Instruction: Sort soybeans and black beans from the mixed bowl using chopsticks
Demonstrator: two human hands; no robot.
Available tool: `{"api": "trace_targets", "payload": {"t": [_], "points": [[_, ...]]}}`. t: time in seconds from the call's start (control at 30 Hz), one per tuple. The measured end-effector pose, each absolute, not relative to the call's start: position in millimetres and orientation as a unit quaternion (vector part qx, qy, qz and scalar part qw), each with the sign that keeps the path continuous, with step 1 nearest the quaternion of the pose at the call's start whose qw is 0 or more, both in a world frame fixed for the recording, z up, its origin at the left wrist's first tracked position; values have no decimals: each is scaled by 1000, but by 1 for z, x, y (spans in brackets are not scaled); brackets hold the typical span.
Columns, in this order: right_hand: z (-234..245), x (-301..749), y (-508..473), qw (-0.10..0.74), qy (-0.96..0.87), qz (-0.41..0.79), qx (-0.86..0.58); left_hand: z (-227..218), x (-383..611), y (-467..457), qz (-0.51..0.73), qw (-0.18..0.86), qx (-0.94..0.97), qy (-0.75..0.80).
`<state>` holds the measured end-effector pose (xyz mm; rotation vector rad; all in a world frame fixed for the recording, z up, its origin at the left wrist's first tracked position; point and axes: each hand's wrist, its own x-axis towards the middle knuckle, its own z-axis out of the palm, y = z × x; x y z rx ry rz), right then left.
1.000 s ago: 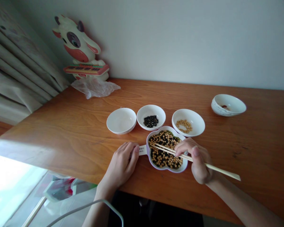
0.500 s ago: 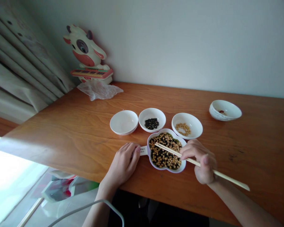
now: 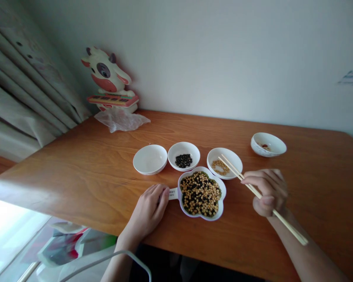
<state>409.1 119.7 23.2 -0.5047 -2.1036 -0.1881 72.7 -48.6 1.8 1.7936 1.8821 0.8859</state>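
My left hand [image 3: 151, 205] is closed round the short handle of a white and lilac flower-shaped dish [image 3: 180, 197], which holds mixed yellow and black beans [image 3: 200, 192]. A pair of wooden chopsticks [image 3: 254, 190] is gripped in my right hand [image 3: 269, 192]. Their tips hover over the white bowl [image 3: 237, 156] of yellow beans [image 3: 220, 167]; whether a bean is between them I cannot tell. Left of that bowl stands a white bowl [image 3: 194, 150] with black beans [image 3: 183, 160]. Farther left a third white bowl [image 3: 150, 158] shows nothing inside.
A white textured bowl [image 3: 263, 149] with a few small brownish bits stands at the back right. Crumpled clear plastic [image 3: 120, 119] and a cow-shaped toy keyboard [image 3: 111, 82] are at the back left. A grey cable [image 3: 106, 258] crosses my left forearm.
My right hand has moved right and the chopstick tips have gone from the flower-shaped dish to the yellow-bean bowl. The left hand still holds the handle. The camera view has shifted slightly.
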Motion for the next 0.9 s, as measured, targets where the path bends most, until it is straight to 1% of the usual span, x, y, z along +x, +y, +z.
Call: {"api": "trace_targets", "payload": {"t": [0.2, 0.33, 0.47, 0.53, 0.63, 0.77, 0.9], "points": [[16, 406, 121, 496, -841, -33, -214, 2, 71, -48, 315, 194, 640, 674], [9, 401, 118, 522, -831, 2, -191, 3, 72, -48, 320, 192, 644, 668], [15, 387, 105, 524, -834, 75, -157, 5, 74, -49, 321, 196, 644, 667], [23, 374, 101, 509, -841, 129, -132, 5, 74, -49, 325, 197, 644, 664], [33, 353, 99, 444, -861, 216, -120, 5, 75, -48, 328, 194, 644, 663], [30, 338, 95, 458, -829, 286, -145, 6, 75, -48, 326, 199, 642, 664], [19, 343, 85, 445, -803, 356, -177, 6, 75, -49, 323, 204, 640, 667]]}}
